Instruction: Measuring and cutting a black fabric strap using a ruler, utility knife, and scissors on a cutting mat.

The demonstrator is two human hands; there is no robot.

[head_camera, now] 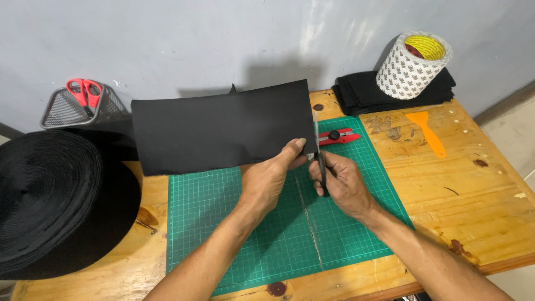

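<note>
- Over the green gridded cutting mat (pixel 234 223) on the wooden surface (pixel 473 184), the left hand (pixel 267 178) pinches the right edge of a black rectangular fabric sheet (pixel 223 125), held upright in the air.
- Beside it, the right hand (pixel 343 181) is closed around a slim dark-handled cutting tool (pixel 321 167), its blade against that same edge.
- Judging by its flat hang, the sheet seems light and fairly stiff, best gripped near an edge; it looks matte and plain.
- Beyond lie a red utility knife (pixel 337 136), an orange plastic scraper (pixel 426 131) and a white patterned tape roll (pixel 412 64).
</note>
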